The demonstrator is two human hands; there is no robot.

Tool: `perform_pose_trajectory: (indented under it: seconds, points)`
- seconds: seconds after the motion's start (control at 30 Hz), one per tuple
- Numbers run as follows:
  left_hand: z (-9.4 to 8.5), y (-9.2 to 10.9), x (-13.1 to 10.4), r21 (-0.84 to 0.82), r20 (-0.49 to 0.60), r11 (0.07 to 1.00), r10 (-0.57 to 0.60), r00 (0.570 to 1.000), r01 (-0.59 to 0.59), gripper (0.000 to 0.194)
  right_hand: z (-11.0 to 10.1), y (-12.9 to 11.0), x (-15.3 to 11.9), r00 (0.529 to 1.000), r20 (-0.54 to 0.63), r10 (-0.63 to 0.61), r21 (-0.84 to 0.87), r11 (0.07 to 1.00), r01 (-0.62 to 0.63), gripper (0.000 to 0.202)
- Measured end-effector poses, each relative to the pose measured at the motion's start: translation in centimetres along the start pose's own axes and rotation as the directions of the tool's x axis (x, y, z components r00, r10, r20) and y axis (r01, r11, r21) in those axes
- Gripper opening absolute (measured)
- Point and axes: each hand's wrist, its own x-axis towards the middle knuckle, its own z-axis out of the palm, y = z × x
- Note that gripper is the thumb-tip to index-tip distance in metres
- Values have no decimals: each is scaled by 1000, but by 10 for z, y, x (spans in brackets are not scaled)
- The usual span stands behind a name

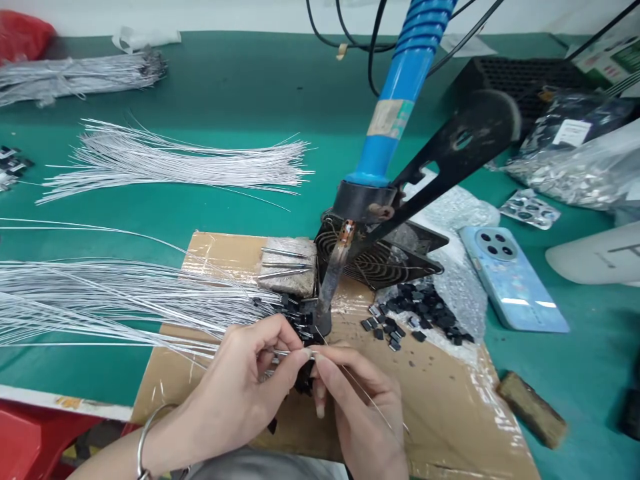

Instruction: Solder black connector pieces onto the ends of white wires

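My left hand [245,387] pinches a thin white wire near the soldering iron's tip. My right hand [367,400] meets it fingertip to fingertip, closed on something small that its fingers mostly hide; thin solder wire [367,395] trails from this hand to the lower right. The blue-handled soldering iron [385,133] points down in its black holder, its metal tip just above my fingertips. Many white wires [125,293] with small black connectors at their right ends lie left of the tip. Loose black connectors [425,307] are scattered on the cardboard [430,407] and bubble wrap.
Behind the iron tip sits a black fan [380,257], beside a sponge pad [295,283]. Another wire bundle [185,160] lies at the back left. A blue phone [515,280], a brown block [533,409] and a white bottle [600,253] are at the right.
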Motion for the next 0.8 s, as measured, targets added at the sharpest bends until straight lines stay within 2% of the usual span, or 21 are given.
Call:
perform_pose_trajectory:
  seconds: [0.37, 0.6, 0.8]
  points:
    - [-2, -2, -2, 42, 10, 998, 45, 999, -45, 28, 1, -1, 1, 996, -4, 89, 84, 993, -88, 8]
    - [-3, 0, -1, 25, 36, 1000, 17, 999, -18, 29, 0, -10, 5, 987, 31, 157, 113, 981, -159, 13]
    - [-4, 2, 1, 35, 44, 999, -14, 999, 13, 26, 1, -18, 4, 972, 9, 234, 120, 965, -234, 18]
